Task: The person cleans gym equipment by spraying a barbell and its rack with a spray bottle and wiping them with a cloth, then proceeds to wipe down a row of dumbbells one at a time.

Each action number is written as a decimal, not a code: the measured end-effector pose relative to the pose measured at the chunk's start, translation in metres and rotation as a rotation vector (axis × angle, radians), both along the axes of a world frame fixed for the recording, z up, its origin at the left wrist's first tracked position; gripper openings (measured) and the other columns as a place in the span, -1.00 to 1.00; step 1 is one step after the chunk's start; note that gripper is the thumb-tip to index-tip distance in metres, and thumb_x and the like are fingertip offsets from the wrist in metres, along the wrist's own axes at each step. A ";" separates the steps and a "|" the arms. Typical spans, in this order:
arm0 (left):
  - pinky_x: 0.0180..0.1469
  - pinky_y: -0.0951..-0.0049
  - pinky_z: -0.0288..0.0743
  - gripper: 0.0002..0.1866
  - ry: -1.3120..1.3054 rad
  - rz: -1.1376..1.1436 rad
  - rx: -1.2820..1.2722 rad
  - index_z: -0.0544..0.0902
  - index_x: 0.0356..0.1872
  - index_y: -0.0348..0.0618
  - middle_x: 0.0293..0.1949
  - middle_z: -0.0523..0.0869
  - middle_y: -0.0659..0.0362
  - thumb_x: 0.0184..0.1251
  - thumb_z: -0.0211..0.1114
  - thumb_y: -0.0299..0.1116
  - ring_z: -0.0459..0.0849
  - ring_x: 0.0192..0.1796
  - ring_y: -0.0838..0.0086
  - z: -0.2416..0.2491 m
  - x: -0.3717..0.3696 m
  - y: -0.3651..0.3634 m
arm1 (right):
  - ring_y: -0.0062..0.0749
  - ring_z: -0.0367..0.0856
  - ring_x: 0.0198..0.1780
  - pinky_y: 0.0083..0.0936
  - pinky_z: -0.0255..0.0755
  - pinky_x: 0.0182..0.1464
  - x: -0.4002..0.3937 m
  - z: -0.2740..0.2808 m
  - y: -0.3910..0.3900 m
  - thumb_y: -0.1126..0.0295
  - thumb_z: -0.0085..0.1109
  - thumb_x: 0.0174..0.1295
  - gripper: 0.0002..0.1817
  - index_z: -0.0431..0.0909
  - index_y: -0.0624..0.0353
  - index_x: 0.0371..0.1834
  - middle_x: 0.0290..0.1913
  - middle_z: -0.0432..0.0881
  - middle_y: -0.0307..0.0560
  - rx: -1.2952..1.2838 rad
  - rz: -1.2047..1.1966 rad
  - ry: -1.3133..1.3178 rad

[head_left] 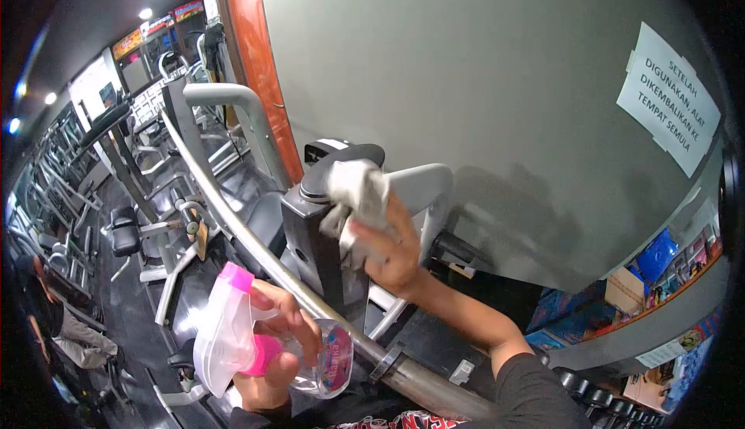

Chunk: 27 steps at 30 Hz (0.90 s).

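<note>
My left hand (283,336) is wrapped around a spray bottle (334,363) with a clear body, a pink collar and a white and pink trigger head. A crumpled whitish-grey cloth (358,192) is gripped in my right hand (394,250). That cloth lies against the dark upright post (314,235) of a gym machine, close to its rounded black top. Past my left hand, a long metal bar (240,231) slants from upper left to lower right. Some of my left fingers are hidden behind the bottle's trigger head.
A grey wall (466,64) with a paper sign (671,99) rises behind the machine. Gym machines fill the left side, where a person in pale trousers (84,344) is partly visible. Dumbbells (597,398) stand at lower right, below a shelf (652,332) of mixed items.
</note>
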State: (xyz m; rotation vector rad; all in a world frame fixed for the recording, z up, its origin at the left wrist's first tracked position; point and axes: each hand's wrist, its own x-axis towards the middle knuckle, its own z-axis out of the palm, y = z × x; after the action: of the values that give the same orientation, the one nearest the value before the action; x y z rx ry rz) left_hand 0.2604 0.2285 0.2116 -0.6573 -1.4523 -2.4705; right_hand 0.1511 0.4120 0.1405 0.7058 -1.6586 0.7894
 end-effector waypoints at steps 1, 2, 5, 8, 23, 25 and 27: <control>-0.52 0.40 0.45 -0.30 0.015 -0.007 0.011 0.26 0.06 -0.17 -0.28 0.43 0.09 0.01 0.51 -0.18 0.54 -0.60 0.38 0.002 -0.001 0.002 | 0.14 0.38 0.25 -0.12 0.29 0.27 -0.001 -0.021 -0.001 0.57 0.20 -0.13 -0.43 0.57 -0.12 0.06 0.07 0.49 0.13 -0.003 -0.004 0.000; -0.54 0.41 0.44 -0.31 0.078 -0.030 -0.018 0.26 0.05 -0.17 -0.28 0.41 0.10 0.02 0.50 -0.16 0.54 -0.59 0.38 -0.006 -0.008 0.000 | 0.10 0.38 0.26 -0.11 0.30 0.27 -0.002 -0.043 -0.001 0.52 0.23 -0.13 -0.47 0.59 -0.13 0.03 0.05 0.51 0.11 0.075 0.036 0.034; -0.52 0.42 0.45 -0.33 0.103 0.015 -0.046 0.26 0.04 -0.16 -0.30 0.40 0.12 0.05 0.48 -0.12 0.54 -0.59 0.38 -0.003 -0.015 0.007 | -0.02 0.44 0.22 -0.11 0.35 0.25 0.011 -0.103 0.005 0.38 0.30 -0.14 -0.56 0.62 -0.12 -0.07 0.00 0.55 0.02 0.292 0.163 -0.058; -0.49 0.46 0.45 -0.35 0.147 0.111 -0.041 0.26 0.05 -0.16 -0.29 0.39 0.13 0.11 0.43 -0.08 0.54 -0.51 0.42 0.005 -0.015 0.027 | -0.08 0.53 0.12 -0.13 0.47 0.12 0.028 -0.136 0.018 0.44 0.25 0.04 -0.67 0.58 -0.01 -0.07 -0.02 0.57 -0.01 0.284 0.311 -0.190; -0.32 0.51 0.47 -0.44 0.254 0.030 -0.274 0.24 0.04 -0.22 -0.14 0.47 0.00 0.10 0.40 -0.47 0.59 -0.35 0.45 -0.066 -0.047 0.052 | 0.05 0.41 0.22 -0.30 0.25 0.27 0.001 0.043 0.050 0.69 -0.06 0.11 -0.45 0.25 0.22 0.25 0.15 0.44 0.20 -0.041 0.061 -0.491; -0.30 0.51 0.46 -0.43 0.220 0.005 -0.293 0.25 0.03 -0.23 -0.16 0.47 0.01 0.10 0.43 -0.43 0.59 -0.33 0.45 -0.064 -0.045 0.052 | 0.13 0.34 0.26 -0.25 0.25 0.28 -0.004 0.036 0.044 0.73 -0.05 -0.03 -0.37 0.31 0.19 0.22 0.18 0.41 0.23 -0.268 0.202 -0.609; -0.28 0.51 0.46 -0.42 0.192 -0.013 -0.292 0.25 0.02 -0.24 -0.17 0.48 0.02 0.08 0.45 -0.40 0.60 -0.32 0.45 -0.064 -0.044 0.053 | 0.09 0.37 0.22 -0.19 0.28 0.26 -0.014 0.027 0.062 0.73 -0.04 -0.08 -0.37 0.36 0.16 0.19 0.14 0.45 0.16 0.126 -0.148 -0.474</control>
State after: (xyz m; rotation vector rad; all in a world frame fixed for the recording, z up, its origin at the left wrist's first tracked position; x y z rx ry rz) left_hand 0.2166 0.2812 0.1476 -0.9316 -1.7478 -2.1512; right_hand 0.1369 0.4739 0.1670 0.4955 -2.1774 0.7906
